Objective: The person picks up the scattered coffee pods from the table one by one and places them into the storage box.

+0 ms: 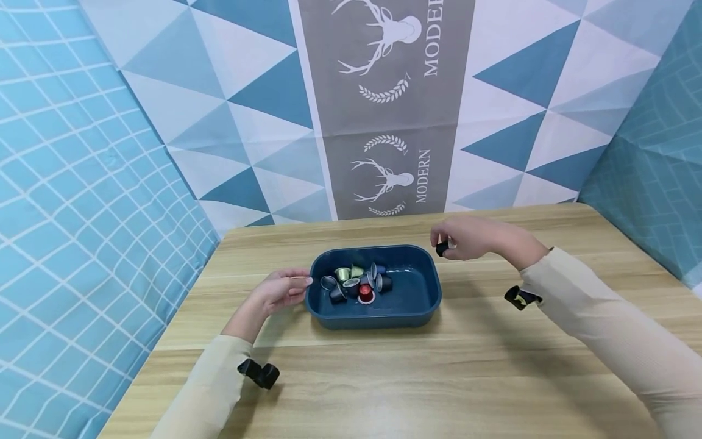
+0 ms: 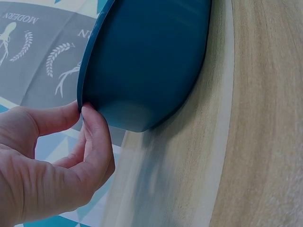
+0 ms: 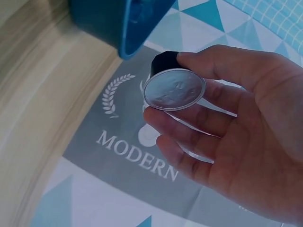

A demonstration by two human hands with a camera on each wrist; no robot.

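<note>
A dark blue plastic basin (image 1: 378,320) stands on the wooden table, with several coffee capsules in its left half. Among them are a red capsule (image 1: 365,292), a gold one (image 1: 342,274) and several dark ones. My left hand (image 1: 282,289) pinches the basin's left rim between thumb and forefinger, as the left wrist view also shows. Beyond the basin's right end, my right hand (image 1: 466,236) holds a black coffee capsule (image 1: 442,248) in its fingertips, above the table. In the right wrist view its silver foil lid (image 3: 174,90) faces the camera.
The light wooden table (image 1: 356,384) runs back to a wall covering (image 1: 389,110) with triangles and deer prints. A blue checked sheet (image 1: 82,213) hangs on the left side, a teal one (image 1: 652,164) on the right. Each sleeve carries a black wrist device.
</note>
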